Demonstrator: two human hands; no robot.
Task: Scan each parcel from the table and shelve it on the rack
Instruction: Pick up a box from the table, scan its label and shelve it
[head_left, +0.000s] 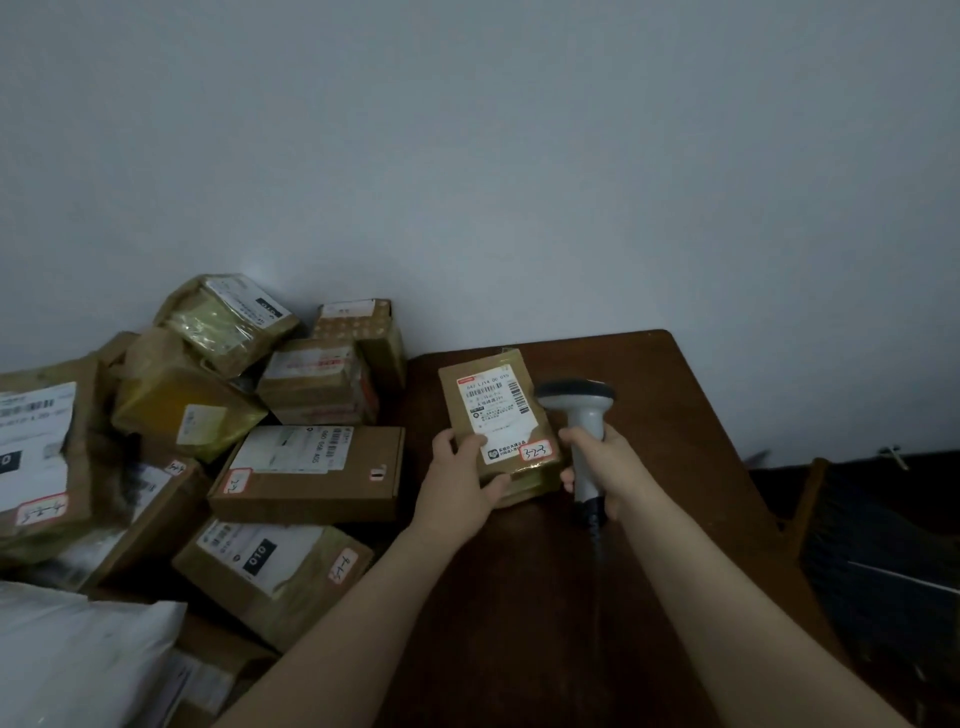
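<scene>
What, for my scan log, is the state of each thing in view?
small parcel: held, label facing up
left hand: grips the small parcel's near left corner
right hand: grips the scanner
scanner: held, head beside the small parcel's right edge
parcel pile: heaped at left, not shelved

Dim room, pale wall, dark wooden table.
From 9 through 12 to 3 o'clock, plain bluish-grey wall, bare and weakly, evenly lit. From 4 to 6 o'clock, brown table with a faintly glossy top and a rounded far corner, far edge close to the wall. At 3 to 4 o'clock, past the table's side, deep shadow: a slanted wooden piece beside something dark and bristly, too dim to identify.
</scene>
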